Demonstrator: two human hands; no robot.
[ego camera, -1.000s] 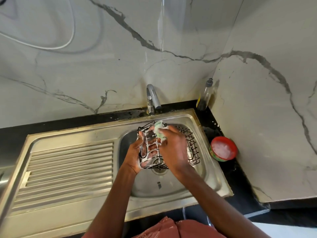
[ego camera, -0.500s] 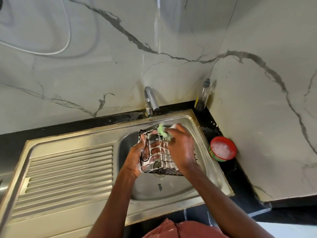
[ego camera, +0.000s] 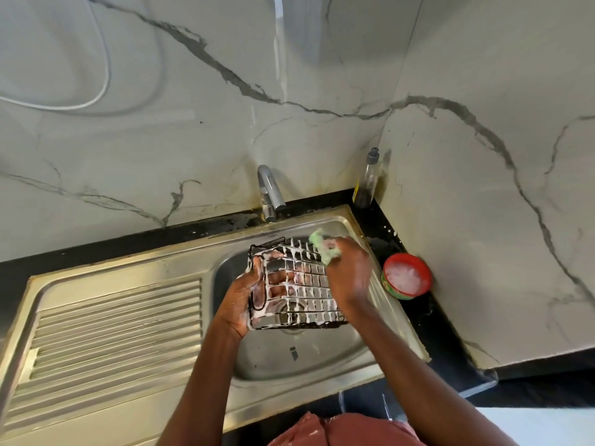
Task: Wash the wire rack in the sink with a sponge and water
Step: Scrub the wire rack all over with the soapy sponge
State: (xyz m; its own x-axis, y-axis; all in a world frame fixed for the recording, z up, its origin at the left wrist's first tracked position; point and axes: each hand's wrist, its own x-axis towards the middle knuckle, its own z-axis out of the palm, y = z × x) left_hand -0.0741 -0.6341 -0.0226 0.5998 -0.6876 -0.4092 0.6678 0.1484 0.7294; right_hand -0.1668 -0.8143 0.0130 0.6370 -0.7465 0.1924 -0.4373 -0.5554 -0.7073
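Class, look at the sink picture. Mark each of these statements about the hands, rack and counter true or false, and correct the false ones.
1. The left hand grips the wire rack at its left end. True.
2. The right hand holds a green sponge. True.
3. Water streams from the tap. False: no stream is visible.
4. The rack lies on the draining board. False: it is held over the sink basin.
5. A red tub sits on the counter right of the sink. True.
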